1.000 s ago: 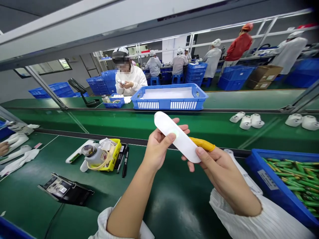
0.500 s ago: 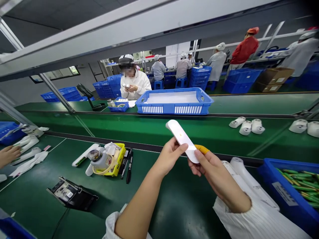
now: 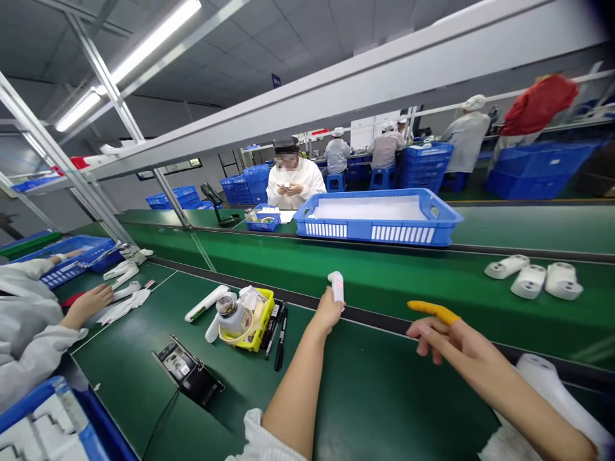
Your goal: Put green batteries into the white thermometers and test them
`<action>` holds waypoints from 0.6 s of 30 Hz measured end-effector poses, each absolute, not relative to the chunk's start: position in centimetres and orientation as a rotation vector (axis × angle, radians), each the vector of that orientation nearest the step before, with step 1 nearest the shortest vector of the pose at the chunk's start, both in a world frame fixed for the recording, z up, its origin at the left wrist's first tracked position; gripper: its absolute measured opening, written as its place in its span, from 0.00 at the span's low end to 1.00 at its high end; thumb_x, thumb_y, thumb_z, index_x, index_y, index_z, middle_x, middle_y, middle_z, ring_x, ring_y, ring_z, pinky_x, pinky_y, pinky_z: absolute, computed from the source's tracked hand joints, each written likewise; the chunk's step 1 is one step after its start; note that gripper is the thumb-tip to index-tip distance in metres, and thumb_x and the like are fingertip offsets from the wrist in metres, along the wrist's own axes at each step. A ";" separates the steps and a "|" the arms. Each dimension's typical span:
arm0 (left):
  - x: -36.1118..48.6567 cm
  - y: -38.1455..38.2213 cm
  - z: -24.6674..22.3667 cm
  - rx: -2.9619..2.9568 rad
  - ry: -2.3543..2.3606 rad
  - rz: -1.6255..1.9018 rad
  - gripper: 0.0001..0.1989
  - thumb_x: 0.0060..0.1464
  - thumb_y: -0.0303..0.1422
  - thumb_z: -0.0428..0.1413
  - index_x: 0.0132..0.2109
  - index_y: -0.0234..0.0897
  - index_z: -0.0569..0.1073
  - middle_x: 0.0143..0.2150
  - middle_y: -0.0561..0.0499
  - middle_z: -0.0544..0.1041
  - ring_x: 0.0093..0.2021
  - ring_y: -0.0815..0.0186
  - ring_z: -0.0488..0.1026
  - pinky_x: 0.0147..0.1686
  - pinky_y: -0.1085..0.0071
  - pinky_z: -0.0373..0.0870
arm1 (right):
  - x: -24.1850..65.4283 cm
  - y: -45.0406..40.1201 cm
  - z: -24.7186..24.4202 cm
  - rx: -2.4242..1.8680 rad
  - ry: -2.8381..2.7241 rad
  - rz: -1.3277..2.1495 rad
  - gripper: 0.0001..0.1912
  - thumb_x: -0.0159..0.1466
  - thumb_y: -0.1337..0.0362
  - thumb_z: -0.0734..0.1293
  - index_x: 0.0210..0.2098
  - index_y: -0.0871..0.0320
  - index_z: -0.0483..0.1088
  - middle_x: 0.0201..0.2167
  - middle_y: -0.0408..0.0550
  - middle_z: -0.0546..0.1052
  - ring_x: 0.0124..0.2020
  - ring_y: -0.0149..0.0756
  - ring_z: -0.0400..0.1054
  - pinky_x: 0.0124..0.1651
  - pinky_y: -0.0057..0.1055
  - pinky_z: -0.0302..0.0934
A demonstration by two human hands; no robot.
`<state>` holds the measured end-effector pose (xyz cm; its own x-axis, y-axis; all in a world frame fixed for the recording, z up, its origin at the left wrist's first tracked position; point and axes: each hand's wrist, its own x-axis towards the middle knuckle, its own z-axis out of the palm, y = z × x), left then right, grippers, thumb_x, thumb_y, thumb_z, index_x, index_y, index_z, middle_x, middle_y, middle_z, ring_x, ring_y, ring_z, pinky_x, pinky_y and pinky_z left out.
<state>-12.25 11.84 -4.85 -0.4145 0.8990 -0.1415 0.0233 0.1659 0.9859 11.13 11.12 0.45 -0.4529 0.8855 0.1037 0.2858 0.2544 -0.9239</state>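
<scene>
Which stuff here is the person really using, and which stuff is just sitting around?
In use:
- white handheld device, gripped in the left hand above the conveyor's near edge
- right hand, open, holding nothing, with a yellow finger cot

Just lying about:
- yellow box with a bottle
- black pens
- big blue tray
- white devices on the green belt

We see a smooth, glossy white plastic device point(image 3: 337, 285) and a matt yellow rubber finger cot point(image 3: 432, 311). The green counter point(image 3: 365, 390) looks smooth with a dull sheen; the blue crate point(image 3: 379, 230) is moulded plastic, and the overhead frame point(image 3: 96, 192) is brushed metal.
</scene>
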 end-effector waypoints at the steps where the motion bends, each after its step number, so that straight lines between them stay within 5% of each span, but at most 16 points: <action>1: -12.5 11.9 -4.9 0.919 1.682 1.350 0.16 0.58 0.36 0.52 0.52 0.34 0.67 0.51 0.44 0.70 0.46 0.61 0.70 0.44 0.58 0.70 | 11.2 11.2 0.4 -1.067 -1.882 1.187 0.24 0.58 0.42 0.61 0.31 0.58 0.68 0.27 0.51 0.74 0.24 0.34 0.66 0.27 0.32 0.63; 6: -13.5 12.1 -5.0 0.973 1.885 1.293 0.14 0.58 0.35 0.53 0.50 0.36 0.70 0.48 0.46 0.72 0.45 0.62 0.71 0.45 0.59 0.70 | 11.1 11.5 0.3 -1.068 -1.979 1.242 0.21 0.61 0.46 0.59 0.35 0.59 0.66 0.32 0.52 0.74 0.28 0.36 0.68 0.29 0.33 0.63; 11: -13.8 13.3 -6.1 0.977 1.890 1.286 0.22 0.53 0.29 0.57 0.55 0.29 0.68 0.40 0.41 0.77 0.38 0.59 0.76 0.43 0.64 0.69 | 10.4 10.7 1.0 -1.183 -2.118 1.156 0.15 0.66 0.56 0.55 0.42 0.61 0.65 0.33 0.49 0.73 0.31 0.33 0.69 0.36 0.33 0.64; 15: -13.3 13.5 -6.4 1.005 1.812 1.337 0.27 0.55 0.29 0.54 0.62 0.35 0.60 0.57 0.38 0.68 0.52 0.60 0.71 0.48 0.70 0.67 | 9.5 12.6 2.6 -1.364 -2.578 0.701 0.18 0.69 0.58 0.53 0.49 0.63 0.64 0.36 0.50 0.74 0.33 0.31 0.69 0.36 0.28 0.63; 18: -12.7 12.6 -5.7 1.052 1.819 1.336 0.25 0.55 0.30 0.53 0.61 0.36 0.61 0.64 0.38 0.57 0.59 0.55 0.63 0.53 0.64 0.65 | 9.5 17.3 2.7 -1.455 -2.733 0.448 0.21 0.67 0.58 0.59 0.56 0.63 0.61 0.46 0.54 0.71 0.39 0.33 0.69 0.41 0.28 0.63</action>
<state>-12.72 12.56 -5.70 -0.4748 0.8794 -0.0364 0.2286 0.1632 0.9597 9.50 17.27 2.74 -0.5673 0.8145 -0.1215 0.8107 0.5264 -0.2564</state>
